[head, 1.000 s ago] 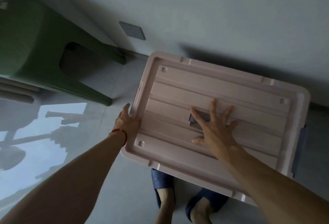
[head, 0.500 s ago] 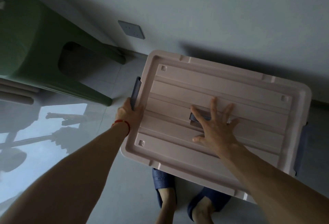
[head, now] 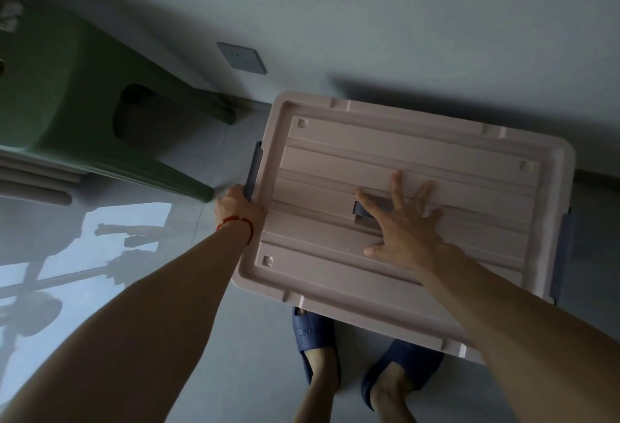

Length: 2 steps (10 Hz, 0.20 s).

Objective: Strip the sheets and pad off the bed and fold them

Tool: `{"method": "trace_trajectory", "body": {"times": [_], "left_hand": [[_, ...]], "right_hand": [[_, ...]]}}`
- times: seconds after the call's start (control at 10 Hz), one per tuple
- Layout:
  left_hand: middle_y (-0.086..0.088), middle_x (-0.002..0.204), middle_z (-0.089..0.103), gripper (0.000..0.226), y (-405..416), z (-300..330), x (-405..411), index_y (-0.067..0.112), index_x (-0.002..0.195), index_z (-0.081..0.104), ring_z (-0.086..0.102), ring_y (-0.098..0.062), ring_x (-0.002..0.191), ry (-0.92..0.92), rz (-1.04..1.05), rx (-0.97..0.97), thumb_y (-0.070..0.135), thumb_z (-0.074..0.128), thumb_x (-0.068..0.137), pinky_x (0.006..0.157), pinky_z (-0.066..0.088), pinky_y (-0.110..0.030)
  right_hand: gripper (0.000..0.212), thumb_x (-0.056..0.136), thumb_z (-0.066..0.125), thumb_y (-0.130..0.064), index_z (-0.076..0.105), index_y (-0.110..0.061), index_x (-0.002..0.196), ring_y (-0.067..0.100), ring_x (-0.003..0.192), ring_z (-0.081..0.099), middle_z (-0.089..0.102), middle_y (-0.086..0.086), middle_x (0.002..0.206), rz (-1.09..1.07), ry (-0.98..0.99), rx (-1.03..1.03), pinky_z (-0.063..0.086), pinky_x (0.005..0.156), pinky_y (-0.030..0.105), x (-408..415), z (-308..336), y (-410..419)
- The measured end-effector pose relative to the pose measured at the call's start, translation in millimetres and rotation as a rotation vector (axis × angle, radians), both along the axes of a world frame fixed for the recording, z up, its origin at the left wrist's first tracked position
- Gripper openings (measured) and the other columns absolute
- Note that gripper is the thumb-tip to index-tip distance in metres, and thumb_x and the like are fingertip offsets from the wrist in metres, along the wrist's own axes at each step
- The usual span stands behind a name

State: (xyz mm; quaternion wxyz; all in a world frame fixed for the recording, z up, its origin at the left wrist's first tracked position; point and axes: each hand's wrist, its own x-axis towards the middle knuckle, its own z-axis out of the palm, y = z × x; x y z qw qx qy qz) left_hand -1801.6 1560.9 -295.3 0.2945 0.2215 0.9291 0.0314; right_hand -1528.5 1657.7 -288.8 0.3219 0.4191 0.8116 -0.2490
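A pale pink storage box lid (head: 419, 160) lies flat on its box on the floor against the wall. My right hand (head: 402, 231) presses flat on the lid's middle, fingers spread over a dark blue handle (head: 360, 211). My left hand (head: 236, 207) is at the lid's left edge, its fingers curled down by the blue side latch (head: 253, 170). No sheets, pad or bed are in view.
A green plastic stool (head: 77, 113) stands to the left by the wall. A grey wall socket (head: 241, 58) is above the box. My feet in blue slippers (head: 312, 338) stand just in front of the box. The glossy floor reflects a window at left.
The blue latch at the lid's left edge has come into view and swung up beside my left hand. My right hand stays pressed on the lid.
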Motion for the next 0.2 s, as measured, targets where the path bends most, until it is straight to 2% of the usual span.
{"method": "trace_trajectory", "body": {"times": [0.1,0.2], "left_hand": [[-0.01,0.105,0.066,0.039,-10.9,24.1,1.2,0.01,0.13,0.058,0.06,-0.024,0.088,-0.121,-0.025,0.016,0.026,0.066,0.095,0.079,0.05,-0.031],[-0.011,0.113,0.066,0.034,-27.5,60.9,14.3,0.015,0.127,0.058,0.058,-0.024,0.091,-0.1,-0.098,0.125,0.019,0.066,0.094,0.081,0.052,-0.034]], "right_hand": [[0.097,0.089,0.067,-0.057,0.0,-0.05,0.157,0.058,0.146,-0.018,-0.032,0.003,0.164,-0.017,0.037,-0.085,0.02,0.112,0.076,12.2,13.8,15.1],[0.084,0.095,0.066,-0.044,0.013,-0.039,0.16,0.04,0.155,-0.003,-0.01,-0.001,0.17,-0.1,0.158,-0.161,0.025,0.119,0.064,36.7,32.4,17.1]]}}
